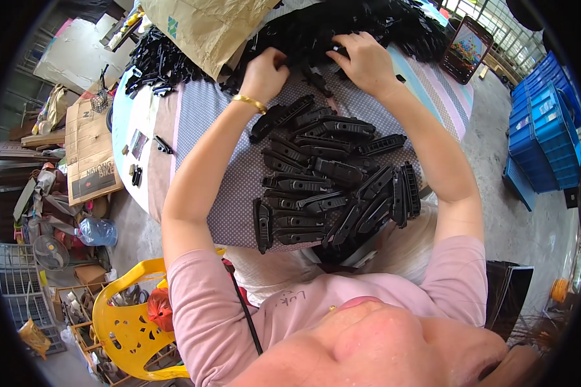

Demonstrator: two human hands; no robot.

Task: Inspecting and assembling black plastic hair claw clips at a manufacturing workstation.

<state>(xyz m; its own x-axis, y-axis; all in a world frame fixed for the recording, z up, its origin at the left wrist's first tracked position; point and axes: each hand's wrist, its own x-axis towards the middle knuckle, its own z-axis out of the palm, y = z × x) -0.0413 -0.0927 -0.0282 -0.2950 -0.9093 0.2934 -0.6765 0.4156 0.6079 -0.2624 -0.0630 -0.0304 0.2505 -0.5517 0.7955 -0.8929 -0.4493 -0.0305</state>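
Observation:
Both my hands reach to the far side of the round table, at the near edge of a large heap of small black plastic parts (303,29). My left hand (265,79), gold bracelet at its wrist, has its fingers curled in beside the heap; whatever they hold is hidden. To its right, my right hand (366,63) bends thumb and forefinger around something small and dark, too unclear to name. Between my forearms lie several long black plastic housings (336,171) with slots and ridges, loosely stacked toward the table's near edge.
A brown paper sack (206,29) lies over the heap's left part. A phone (466,50) stands upright at the far right. Loose black pieces (163,144) lie at the left. Beyond the table are blue crates (542,138), a yellow chair (132,329) and a cardboard box (91,151).

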